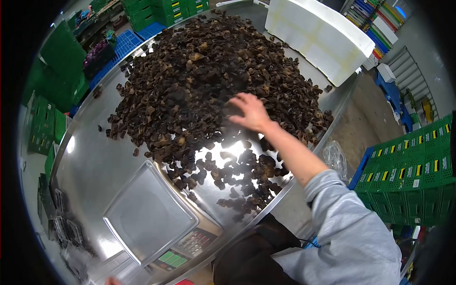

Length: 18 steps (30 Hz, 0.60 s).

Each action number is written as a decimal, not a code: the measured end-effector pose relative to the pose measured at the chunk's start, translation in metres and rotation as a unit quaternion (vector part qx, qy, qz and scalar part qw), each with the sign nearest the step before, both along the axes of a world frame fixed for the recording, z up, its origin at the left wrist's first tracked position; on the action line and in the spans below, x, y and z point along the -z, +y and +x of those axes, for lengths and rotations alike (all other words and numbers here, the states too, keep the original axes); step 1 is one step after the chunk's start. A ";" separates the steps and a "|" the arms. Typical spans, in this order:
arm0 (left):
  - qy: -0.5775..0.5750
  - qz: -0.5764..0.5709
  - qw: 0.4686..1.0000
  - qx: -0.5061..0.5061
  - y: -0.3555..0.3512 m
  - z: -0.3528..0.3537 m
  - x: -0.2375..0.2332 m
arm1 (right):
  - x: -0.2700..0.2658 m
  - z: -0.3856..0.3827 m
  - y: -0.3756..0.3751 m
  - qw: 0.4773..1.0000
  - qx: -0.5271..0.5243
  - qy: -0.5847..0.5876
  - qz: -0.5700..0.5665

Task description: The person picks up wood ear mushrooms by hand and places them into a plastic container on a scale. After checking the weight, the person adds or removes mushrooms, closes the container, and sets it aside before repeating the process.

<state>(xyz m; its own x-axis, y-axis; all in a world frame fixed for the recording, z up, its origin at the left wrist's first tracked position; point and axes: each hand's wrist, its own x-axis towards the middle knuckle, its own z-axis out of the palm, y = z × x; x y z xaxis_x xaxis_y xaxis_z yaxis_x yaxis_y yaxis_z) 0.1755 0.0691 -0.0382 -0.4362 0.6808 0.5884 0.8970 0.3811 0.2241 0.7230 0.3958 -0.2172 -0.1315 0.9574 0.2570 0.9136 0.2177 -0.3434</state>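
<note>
A wide heap of dark brown wood ear mushrooms (pixel 204 66) covers the middle of the steel table. My right hand (pixel 251 114) is over the near part of this heap, fingers spread and nothing seen in them. Only a bit of my left hand (pixel 113 281) shows at the bottom edge, beside blurred clear plastic trays (pixel 118 267); its fingers are mostly hidden. Between the heap and those trays stands a weighing scale (pixel 152 209) with a bare metal plate and green displays. Loose mushrooms (pixel 237 173) lie scattered on the steel near my body.
A white foam box (pixel 318 38) stands at the table's far right. More clear plastic trays (pixel 66 223) lie at the left edge. The steel table (pixel 90 156) has a raised rim. Green crates (pixel 408 171) are stacked on the right, with others (pixel 161 12) behind the table.
</note>
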 end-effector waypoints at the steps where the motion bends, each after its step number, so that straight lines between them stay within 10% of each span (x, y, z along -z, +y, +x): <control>1: -0.018 -0.044 0.991 0.125 0.008 0.001 0.025 | 0.010 -0.020 -0.005 0.999 0.019 0.011 -0.031; 2: -0.163 -0.045 0.970 0.173 0.017 -0.004 0.070 | 0.019 -0.036 -0.020 0.998 0.031 -0.014 -0.050; 10: -0.163 -0.235 0.928 0.239 0.051 0.095 0.100 | -0.004 -0.055 -0.141 0.958 -0.222 0.167 -0.077; 12: -0.167 -0.200 0.938 0.229 0.052 0.099 0.098 | -0.034 -0.027 -0.126 0.943 -0.041 0.204 -0.258; 14: -0.171 -0.164 0.946 0.220 0.055 0.103 0.092 | 0.007 0.017 -0.086 0.978 0.009 0.190 0.085; 18: -0.220 -0.194 0.932 0.215 0.063 0.112 0.082 | 0.023 0.083 -0.060 0.971 0.153 0.180 -0.036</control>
